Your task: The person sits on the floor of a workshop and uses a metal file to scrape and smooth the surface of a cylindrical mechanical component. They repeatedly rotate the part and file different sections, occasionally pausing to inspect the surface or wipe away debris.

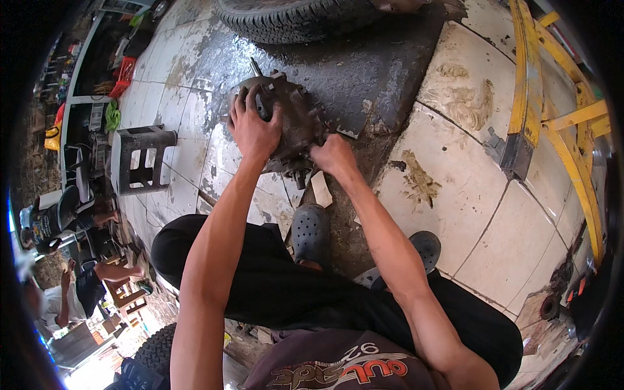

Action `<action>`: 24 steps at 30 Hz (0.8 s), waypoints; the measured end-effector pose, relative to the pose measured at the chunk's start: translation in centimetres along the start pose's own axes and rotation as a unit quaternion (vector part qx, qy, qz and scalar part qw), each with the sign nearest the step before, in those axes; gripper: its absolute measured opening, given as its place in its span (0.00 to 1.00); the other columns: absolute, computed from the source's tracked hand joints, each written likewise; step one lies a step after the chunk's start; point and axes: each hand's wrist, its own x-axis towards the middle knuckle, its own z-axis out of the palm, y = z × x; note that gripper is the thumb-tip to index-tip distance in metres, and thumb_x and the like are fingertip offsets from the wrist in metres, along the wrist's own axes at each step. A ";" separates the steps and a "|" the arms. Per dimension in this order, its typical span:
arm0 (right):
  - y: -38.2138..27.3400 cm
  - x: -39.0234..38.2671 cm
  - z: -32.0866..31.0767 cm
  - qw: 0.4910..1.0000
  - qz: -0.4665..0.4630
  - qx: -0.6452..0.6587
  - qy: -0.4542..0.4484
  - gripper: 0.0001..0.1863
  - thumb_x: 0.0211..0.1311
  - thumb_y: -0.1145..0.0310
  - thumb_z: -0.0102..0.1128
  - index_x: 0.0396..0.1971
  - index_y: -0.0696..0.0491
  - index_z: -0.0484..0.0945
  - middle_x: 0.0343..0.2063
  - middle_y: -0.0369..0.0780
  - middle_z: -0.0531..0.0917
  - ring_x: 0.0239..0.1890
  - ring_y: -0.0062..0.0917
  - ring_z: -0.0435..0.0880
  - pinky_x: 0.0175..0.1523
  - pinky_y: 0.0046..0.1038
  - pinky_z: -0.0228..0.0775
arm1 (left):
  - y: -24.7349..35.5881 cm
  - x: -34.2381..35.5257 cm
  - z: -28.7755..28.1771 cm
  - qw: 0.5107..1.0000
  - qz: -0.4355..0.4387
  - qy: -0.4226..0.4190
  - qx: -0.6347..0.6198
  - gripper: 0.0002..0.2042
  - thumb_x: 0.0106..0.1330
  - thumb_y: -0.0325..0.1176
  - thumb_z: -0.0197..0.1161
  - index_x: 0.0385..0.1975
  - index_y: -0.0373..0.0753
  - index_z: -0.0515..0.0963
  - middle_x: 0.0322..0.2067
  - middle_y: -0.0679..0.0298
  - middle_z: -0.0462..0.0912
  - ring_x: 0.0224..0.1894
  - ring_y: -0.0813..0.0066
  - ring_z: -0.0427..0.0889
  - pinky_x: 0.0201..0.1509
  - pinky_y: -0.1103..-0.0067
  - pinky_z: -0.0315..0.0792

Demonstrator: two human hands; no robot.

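A greasy brown gearbox [296, 116] sits on the floor in front of me, with a thin shaft [255, 67] pointing up from its far side and a stub shaft [299, 177] at its near side. Across the upper left of its housing lies my left hand [255, 132], fingers spread and curled over the metal in a grip. My right hand [335, 156] is closed at the housing's lower right edge. What its fingers hold is hidden behind them.
Beyond the gearbox lies a large tyre [305, 23]. A dark plastic stool [140, 159] stands left, a yellow metal frame [526, 84] right. My clog [311, 231] is close below the gearbox. Two people sit at far left. Mud smears [419, 179] mark the tiles.
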 end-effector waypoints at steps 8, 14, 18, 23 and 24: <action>4.4 3.5 2.0 0.998 -0.035 -0.044 0.028 0.33 0.70 0.47 0.43 0.51 0.64 0.80 0.67 0.62 0.62 0.70 0.56 0.60 0.72 0.51 0.55 | 1.7 0.7 0.4 1.000 0.003 -0.002 -0.029 0.30 0.60 0.48 0.66 0.64 0.51 0.71 0.68 0.57 0.66 0.73 0.55 0.58 0.75 0.57 0.49; 1.2 1.7 0.7 0.992 0.074 0.090 -0.039 0.46 0.71 0.33 0.28 0.63 0.61 0.70 0.67 0.60 0.64 0.71 0.58 0.58 0.75 0.50 0.48 | 1.0 0.3 -0.3 1.000 -0.001 -0.005 -0.017 0.31 0.60 0.48 0.66 0.64 0.50 0.70 0.68 0.56 0.66 0.73 0.55 0.58 0.75 0.57 0.49; -0.7 -1.0 1.2 0.997 0.023 0.069 0.018 0.50 0.70 0.30 0.25 0.60 0.66 0.72 0.64 0.60 0.69 0.69 0.58 0.61 0.74 0.50 0.48 | 0.3 0.2 -0.2 1.000 -0.006 -0.003 -0.009 0.31 0.60 0.48 0.66 0.64 0.50 0.70 0.68 0.57 0.66 0.73 0.55 0.58 0.75 0.57 0.49; -0.1 1.7 -0.1 0.988 0.104 0.074 -0.084 0.50 0.70 0.30 0.25 0.62 0.65 0.71 0.64 0.60 0.69 0.71 0.53 0.61 0.76 0.49 0.46 | 1.0 0.5 -0.4 1.000 0.002 0.001 -0.018 0.30 0.60 0.47 0.65 0.64 0.49 0.70 0.68 0.56 0.66 0.73 0.55 0.58 0.75 0.57 0.49; 0.0 1.4 0.6 0.993 0.077 0.068 -0.049 0.50 0.70 0.30 0.25 0.58 0.66 0.74 0.61 0.61 0.72 0.69 0.53 0.64 0.74 0.49 0.48 | 0.8 0.1 -0.5 1.000 -0.003 -0.003 -0.014 0.30 0.60 0.47 0.65 0.64 0.49 0.70 0.68 0.56 0.66 0.73 0.55 0.58 0.75 0.57 0.49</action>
